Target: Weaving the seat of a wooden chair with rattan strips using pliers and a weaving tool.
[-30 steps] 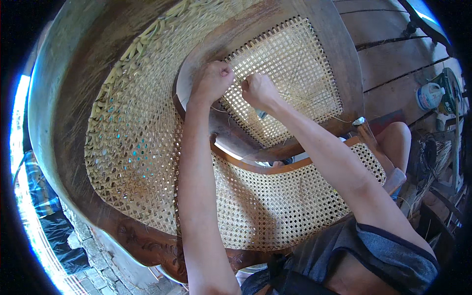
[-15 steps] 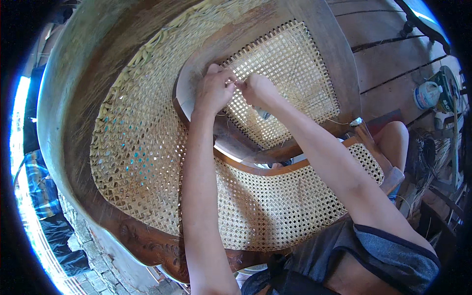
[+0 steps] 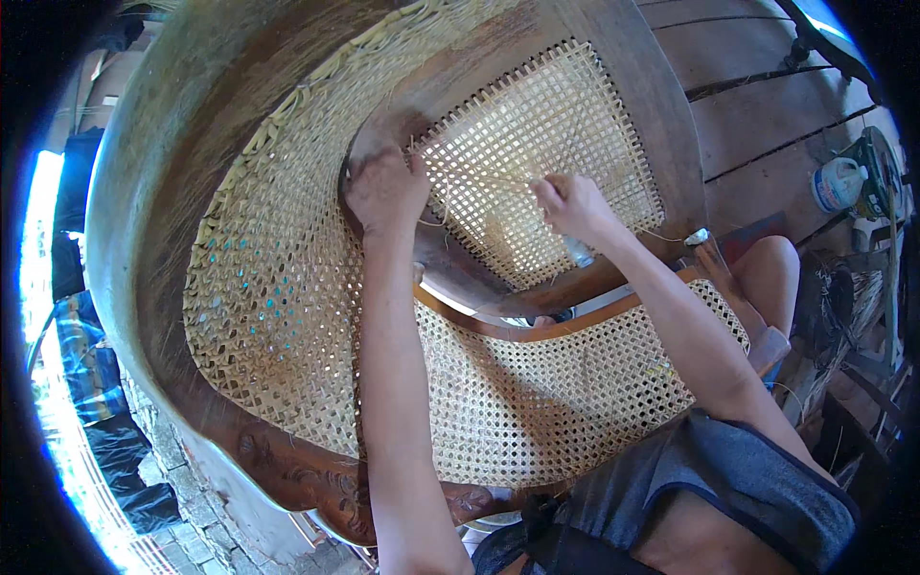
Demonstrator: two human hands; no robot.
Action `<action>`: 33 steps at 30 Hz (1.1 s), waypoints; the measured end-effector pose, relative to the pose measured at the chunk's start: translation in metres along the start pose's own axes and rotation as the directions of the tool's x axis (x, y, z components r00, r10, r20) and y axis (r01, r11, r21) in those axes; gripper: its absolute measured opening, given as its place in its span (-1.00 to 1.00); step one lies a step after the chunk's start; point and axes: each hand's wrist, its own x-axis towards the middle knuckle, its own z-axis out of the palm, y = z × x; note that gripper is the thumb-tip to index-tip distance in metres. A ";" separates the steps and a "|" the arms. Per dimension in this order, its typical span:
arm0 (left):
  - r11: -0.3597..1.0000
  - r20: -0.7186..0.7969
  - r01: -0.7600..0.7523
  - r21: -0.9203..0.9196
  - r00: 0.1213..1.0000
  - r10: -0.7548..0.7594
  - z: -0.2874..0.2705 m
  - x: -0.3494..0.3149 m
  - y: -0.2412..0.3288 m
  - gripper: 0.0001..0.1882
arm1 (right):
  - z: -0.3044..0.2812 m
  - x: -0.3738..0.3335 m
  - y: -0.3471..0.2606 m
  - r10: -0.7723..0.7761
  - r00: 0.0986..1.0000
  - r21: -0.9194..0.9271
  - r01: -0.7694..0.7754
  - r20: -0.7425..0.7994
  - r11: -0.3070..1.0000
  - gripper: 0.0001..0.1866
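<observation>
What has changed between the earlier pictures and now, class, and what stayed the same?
The right hand has moved rightward, away from the left hand, carrying the pale object beneath it along. The left hand has shifted slightly left and toward the person. The woven panel and the jug stayed put.

Two hands (image 3: pixel 391 192), three cane panels (image 3: pixel 565 110), one jug (image 3: pixel 839 186)

Harsh blue-white daylight glares along the left rim; the upper cane panel (image 3: pixel 551 120) gleams, soft shadow crosses the lower cane panel (image 3: pixel 565 402), corners fall black.
</observation>
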 end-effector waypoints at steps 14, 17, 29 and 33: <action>-0.677 0.098 0.228 -0.699 0.969 0.225 0.000 -0.028 -0.046 -0.80 | 0.003 0.026 -0.052 -0.599 0.786 -0.079 0.614 0.150 0.785 -0.86; -0.178 -0.106 -0.104 -0.978 0.994 0.000 -0.003 -0.038 -0.047 -0.83 | 0.005 0.030 -0.073 -0.635 0.762 -0.309 0.639 0.129 0.704 -0.85; 0.871 -0.452 -0.364 -0.330 0.871 0.193 0.025 -0.018 -0.024 -0.86 | -0.019 0.020 0.007 -0.314 0.938 -0.586 0.336 0.143 0.738 -0.88; 0.915 -0.364 -0.305 -0.264 0.910 0.198 0.044 -0.012 -0.021 -0.79 | -0.038 0.007 0.033 -0.467 0.883 -0.529 0.415 0.039 0.740 -0.83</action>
